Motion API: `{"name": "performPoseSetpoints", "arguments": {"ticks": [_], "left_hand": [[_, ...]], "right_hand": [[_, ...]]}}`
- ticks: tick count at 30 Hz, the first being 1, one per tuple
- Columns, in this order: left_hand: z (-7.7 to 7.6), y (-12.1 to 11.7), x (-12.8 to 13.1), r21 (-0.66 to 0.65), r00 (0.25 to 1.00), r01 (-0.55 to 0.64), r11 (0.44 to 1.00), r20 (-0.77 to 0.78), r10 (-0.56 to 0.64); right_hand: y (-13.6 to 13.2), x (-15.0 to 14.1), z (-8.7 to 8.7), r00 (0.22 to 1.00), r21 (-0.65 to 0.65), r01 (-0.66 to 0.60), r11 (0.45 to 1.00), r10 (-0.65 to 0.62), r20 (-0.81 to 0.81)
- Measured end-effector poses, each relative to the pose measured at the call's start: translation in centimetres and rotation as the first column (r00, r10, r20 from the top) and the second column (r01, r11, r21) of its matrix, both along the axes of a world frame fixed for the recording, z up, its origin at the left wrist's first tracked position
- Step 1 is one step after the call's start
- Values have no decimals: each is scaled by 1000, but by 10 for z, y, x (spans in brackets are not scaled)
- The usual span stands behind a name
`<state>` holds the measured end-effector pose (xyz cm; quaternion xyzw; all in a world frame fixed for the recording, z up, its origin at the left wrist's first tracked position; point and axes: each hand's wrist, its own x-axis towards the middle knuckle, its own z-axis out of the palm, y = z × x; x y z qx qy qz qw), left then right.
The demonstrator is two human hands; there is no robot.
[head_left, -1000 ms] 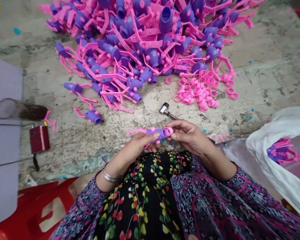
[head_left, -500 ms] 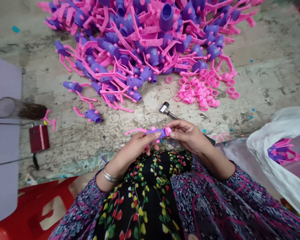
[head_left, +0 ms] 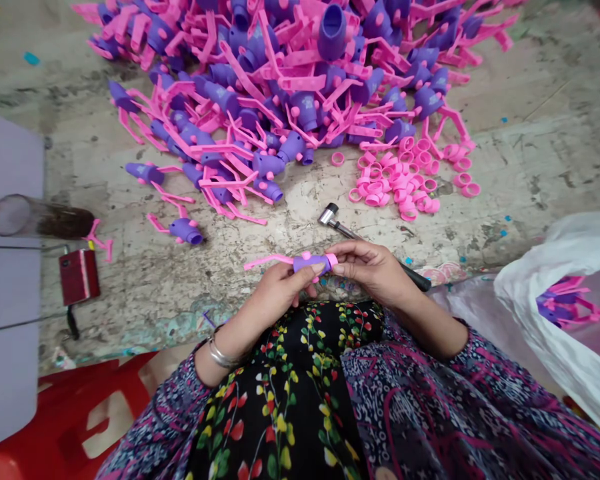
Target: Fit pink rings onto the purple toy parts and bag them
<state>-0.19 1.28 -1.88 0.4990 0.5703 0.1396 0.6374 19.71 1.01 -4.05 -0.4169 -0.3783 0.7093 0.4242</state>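
Note:
My left hand [head_left: 283, 287] grips a purple plastic piece [head_left: 306, 263] with pink arms, its thumb lying along the top; one pink arm sticks out to the left. At the right end of this piece sits a pink ring [head_left: 331, 261], which my right hand [head_left: 367, 267] pinches between thumb and fingers. The ring is over or against the purple neck; how deep it sits is hidden by the fingers. Just behind my right hand lies a small hammer [head_left: 341, 229] with a metal and black head, its dark handle passing partly behind the hand.
A large heap of purple and pink pieces [head_left: 220, 100] fills the far side of the worn table [head_left: 145, 280]. Loose pink rings [head_left: 395, 175] lie nearer. At left are a glass jar [head_left: 40, 217] and a red box [head_left: 79, 277]; at right, a white bag [head_left: 520, 280] holding similar pieces.
The pink ring has moved left from beside the purple neck onto its end, with my right hand following. The pink arm at the left now points further out.

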Motion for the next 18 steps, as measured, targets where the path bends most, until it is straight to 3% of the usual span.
{"name": "performPoseSetpoints", "arguments": {"ticks": [11,18], "left_hand": [[11,-4,7,169,990,3,986,-140,21],[9,-9,6,282,973,-16,959,-217,80]], "right_hand": [[1,1,2,992,122,30,992,-45,115],[2,-1,5,983,208,37,978,-73,171]]}}
